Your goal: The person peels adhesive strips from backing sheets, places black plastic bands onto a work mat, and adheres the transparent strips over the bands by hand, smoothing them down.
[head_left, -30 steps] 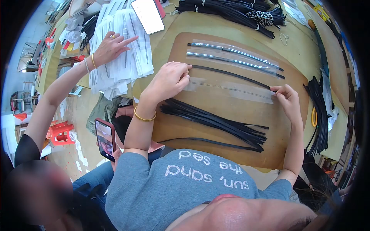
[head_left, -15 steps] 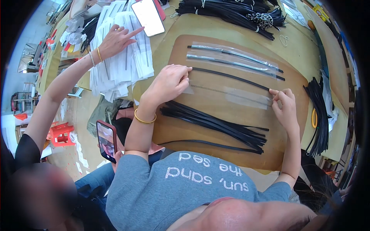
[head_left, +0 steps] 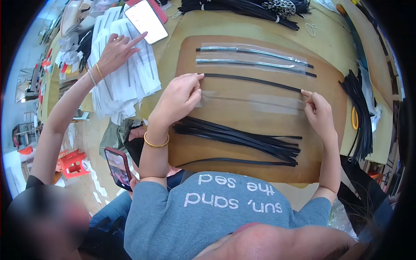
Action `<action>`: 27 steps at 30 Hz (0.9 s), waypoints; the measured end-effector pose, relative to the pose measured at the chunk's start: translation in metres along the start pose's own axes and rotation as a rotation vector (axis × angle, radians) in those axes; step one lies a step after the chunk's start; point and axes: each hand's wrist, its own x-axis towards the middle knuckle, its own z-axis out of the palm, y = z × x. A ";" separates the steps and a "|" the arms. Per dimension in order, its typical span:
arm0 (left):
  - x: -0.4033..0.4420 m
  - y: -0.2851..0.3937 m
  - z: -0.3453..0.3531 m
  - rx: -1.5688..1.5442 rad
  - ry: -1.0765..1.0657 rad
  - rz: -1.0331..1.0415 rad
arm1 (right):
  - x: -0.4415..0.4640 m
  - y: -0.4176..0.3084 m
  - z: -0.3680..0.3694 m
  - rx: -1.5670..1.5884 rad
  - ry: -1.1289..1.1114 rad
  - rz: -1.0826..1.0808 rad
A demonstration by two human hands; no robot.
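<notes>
Touching both ends of one narrow black strip (head_left: pixel 253 80) with left hand (head_left: pixel 178 97) and right hand (head_left: pixel 319 109), I cannot tell pinching from pressing.

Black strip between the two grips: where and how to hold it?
Best by both ends, I'd say: left grip from the left, right grip from the right and near side, as they are placed now. The black strip is long, narrow and slightly bowed, so end holds should control its line better than one mid-length.
</notes>
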 end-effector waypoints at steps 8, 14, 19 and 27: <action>0.001 -0.004 0.005 0.028 0.032 0.053 | 0.001 0.008 0.002 -0.001 0.039 -0.063; 0.002 -0.006 0.004 0.046 0.027 0.069 | 0.003 0.009 0.001 0.002 0.032 -0.033; 0.003 -0.006 0.004 0.034 0.034 0.062 | 0.004 0.012 0.002 0.022 0.036 -0.034; 0.003 -0.008 0.006 0.054 0.058 0.094 | 0.002 0.015 0.005 0.012 0.064 -0.064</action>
